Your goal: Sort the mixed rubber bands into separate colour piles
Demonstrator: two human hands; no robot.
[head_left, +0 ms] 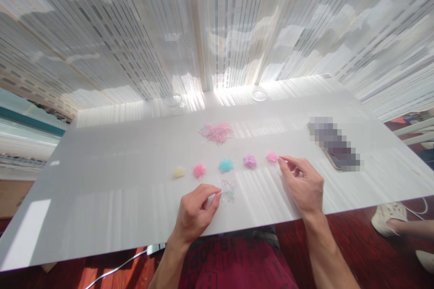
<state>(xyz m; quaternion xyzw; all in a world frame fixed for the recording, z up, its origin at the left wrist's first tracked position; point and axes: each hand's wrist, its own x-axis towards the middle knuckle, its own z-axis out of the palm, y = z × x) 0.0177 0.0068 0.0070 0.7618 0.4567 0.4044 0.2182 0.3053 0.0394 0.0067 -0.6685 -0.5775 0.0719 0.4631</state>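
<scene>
Small piles of what look like thin elastic bands lie in a row on the white table: yellow, bright pink, turquoise, purple and light pink. My right hand has its thumb and index finger pinched at the right edge of the light pink pile. Thumb and index finger of my left hand are brought together beside a loose mixed cluster of bands. Whatever either pinch holds is too small to make out. Farther back sits a larger mixed, mostly pink heap.
A phone, blurred out, lies on the table at the right. Two clear round objects stand near the curtain at the back. Another person's foot in a light shoe shows at lower right. A white cable runs below the table.
</scene>
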